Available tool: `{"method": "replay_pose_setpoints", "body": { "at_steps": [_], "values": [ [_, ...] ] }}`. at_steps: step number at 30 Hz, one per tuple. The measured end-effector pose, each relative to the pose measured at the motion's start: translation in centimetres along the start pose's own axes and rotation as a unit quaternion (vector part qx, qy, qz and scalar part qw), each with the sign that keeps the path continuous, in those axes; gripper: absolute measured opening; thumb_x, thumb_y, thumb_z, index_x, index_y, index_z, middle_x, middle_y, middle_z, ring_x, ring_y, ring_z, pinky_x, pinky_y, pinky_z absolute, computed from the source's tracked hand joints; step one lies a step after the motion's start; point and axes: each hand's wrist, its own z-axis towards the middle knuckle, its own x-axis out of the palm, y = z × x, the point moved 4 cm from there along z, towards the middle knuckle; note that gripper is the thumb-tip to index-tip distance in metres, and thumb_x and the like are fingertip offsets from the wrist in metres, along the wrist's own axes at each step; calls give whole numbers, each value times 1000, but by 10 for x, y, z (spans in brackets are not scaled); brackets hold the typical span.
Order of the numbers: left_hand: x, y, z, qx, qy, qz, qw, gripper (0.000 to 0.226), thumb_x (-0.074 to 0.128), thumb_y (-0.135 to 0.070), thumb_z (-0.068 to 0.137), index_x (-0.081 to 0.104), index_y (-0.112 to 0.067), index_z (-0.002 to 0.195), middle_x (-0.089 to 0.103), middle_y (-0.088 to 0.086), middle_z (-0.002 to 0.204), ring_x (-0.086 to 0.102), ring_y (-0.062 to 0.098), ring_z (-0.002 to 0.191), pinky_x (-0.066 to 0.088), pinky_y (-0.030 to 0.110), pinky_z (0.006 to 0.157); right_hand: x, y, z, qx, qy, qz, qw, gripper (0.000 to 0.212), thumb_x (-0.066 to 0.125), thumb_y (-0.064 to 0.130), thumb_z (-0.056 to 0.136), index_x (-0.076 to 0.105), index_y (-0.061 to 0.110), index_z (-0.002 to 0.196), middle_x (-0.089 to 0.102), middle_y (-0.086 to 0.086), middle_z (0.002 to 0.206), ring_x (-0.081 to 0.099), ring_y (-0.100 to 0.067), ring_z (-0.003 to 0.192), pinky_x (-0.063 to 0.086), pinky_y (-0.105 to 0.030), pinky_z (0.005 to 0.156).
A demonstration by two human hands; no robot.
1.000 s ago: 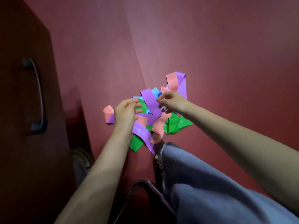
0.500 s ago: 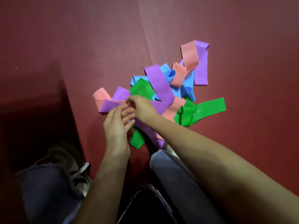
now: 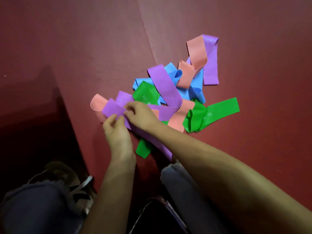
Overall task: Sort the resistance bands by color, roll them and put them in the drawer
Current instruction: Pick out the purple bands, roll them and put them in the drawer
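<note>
Both hands at pile's near-left edge: left hand [image 3: 116, 130] & right hand [image 3: 142, 115] pinched closed on purple band [image 3: 113, 108], atop pink band [image 3: 96, 103]. Green band [image 3: 217, 109] lay right of pile.

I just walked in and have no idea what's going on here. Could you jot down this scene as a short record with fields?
Place: red floor
Things: tangled pile of purple, pink, blue and green resistance bands
Left hand: pinching the near purple band
Right hand: pinching the same purple band
Under that band: pink band, curled at the pile's left edge
Far end: pink band and purple band overlapping
Right side: green band lying stretched out
Sorting: not yet done, colors still mixed
Drawer: not in view
</note>
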Motion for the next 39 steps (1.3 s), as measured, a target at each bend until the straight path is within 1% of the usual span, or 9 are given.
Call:
{"method": "replay_pose_setpoints", "body": {
  "at_steps": [3,7,15,20,23,29,33,36,39],
  "values": [
    [-2,-1,-5,-18,-34,27,999,60,61,-24,76,41,-1,127,42,23,136,45,32,124,37,40,105,-19,12,-15,-6,-16,132,991,18,52,-1,84,63,-2,99,49,-3,64,42,-12,61,33,-15,60],
    [9,3,-8,-69,73,-74,992,49,47,-31,90,45,-2,129,54,22,128,54,34,116,44,43,97,-45,22,-48,-17,-19,272,962,18,52,-4,85,60,11,90,49,9,57,41,4,48,33,-8,53],
    [15,-15,-17,8,76,-62,995,33,48,-17,92,55,-2,120,59,23,121,56,36,113,44,50,99,-76,11,-45,44,-42,327,943,29,37,14,96,60,-4,96,51,-3,64,47,-9,57,41,-16,58],
    [8,-20,-17,44,61,-92,993,37,39,1,90,50,-22,117,59,15,112,61,28,97,49,38,89,-72,8,-1,-3,-76,107,991,23,45,1,87,66,-1,96,69,-14,88,60,-19,84,46,-33,90],
    [6,-19,-18,41,69,-95,992,39,37,4,88,51,-13,120,60,8,93,58,14,74,50,24,70,-48,21,18,-34,-2,-14,999,31,42,-3,84,64,1,106,68,-15,106,60,-24,102,37,-20,81],
    [2,-17,-7,49,66,-62,995,31,39,4,86,54,-19,103,58,4,81,56,13,68,47,23,65,-11,13,37,31,45,-166,985,11,49,9,84,56,1,88,59,-25,112,54,-37,105,42,-38,82],
    [0,-12,-8,40,49,-61,996,28,41,3,87,54,-16,103,56,-3,74,54,-3,48,45,13,54,-10,10,36,53,30,-158,986,34,52,17,86,47,2,117,47,-22,124,45,-37,116,37,-41,92],
    [-1,-10,-10,46,39,-60,996,29,42,3,87,53,-15,107,56,-5,75,52,-2,53,45,13,56,-19,12,35,33,-31,-117,992,11,59,20,81,57,13,89,54,-17,109,48,-31,107,39,-38,86],
    [-1,-9,-10,45,30,-57,997,23,41,4,86,55,-14,89,53,-4,71,49,-5,44,42,10,50,-31,12,28,28,-92,41,995,33,63,13,76,39,24,57,49,-2,68,49,-22,75,40,-35,71]
  ]
}}
